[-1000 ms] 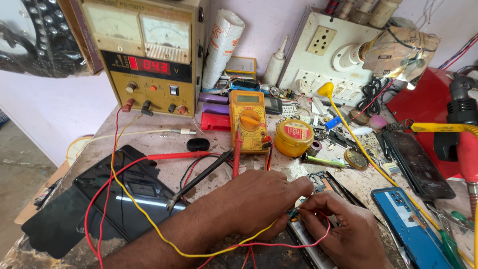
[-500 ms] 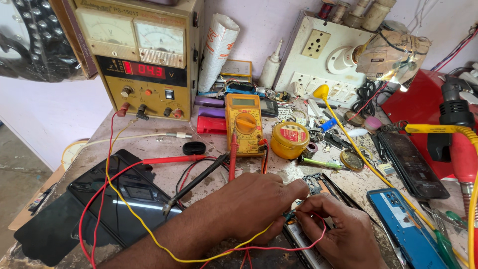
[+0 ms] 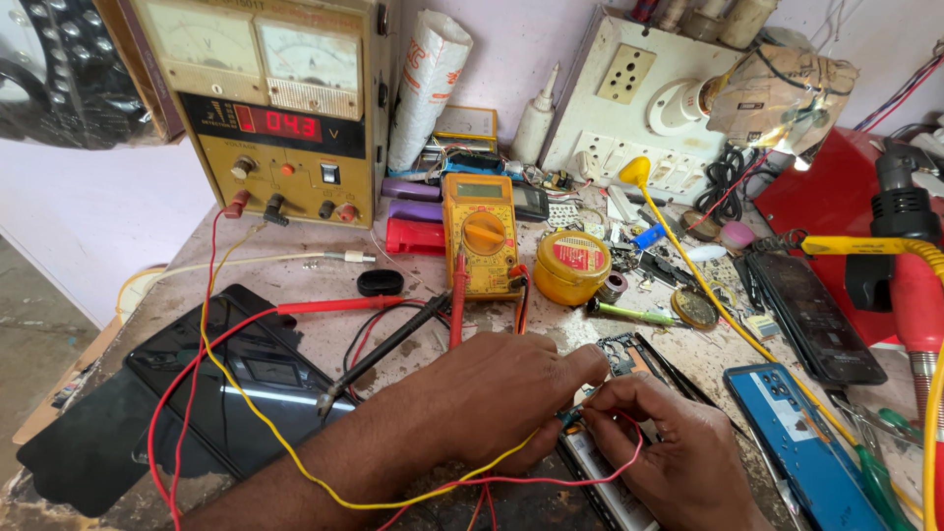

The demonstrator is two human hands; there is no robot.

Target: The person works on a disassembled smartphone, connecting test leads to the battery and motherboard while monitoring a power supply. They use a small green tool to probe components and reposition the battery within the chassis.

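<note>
The opened phone (image 3: 629, 359) lies at the bench's near edge, under my hands. My left hand (image 3: 501, 393) rests curled on it; my right hand (image 3: 664, 447) pinches a wire clip (image 3: 572, 417) onto it. A multimeter (image 3: 481, 233) stands behind.

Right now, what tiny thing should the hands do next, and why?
Probably hold the clips steady on the opened phone. Both the left hand and right hand pinch the yellow wire and red wire ends there, and the power supply display is lit.
</note>
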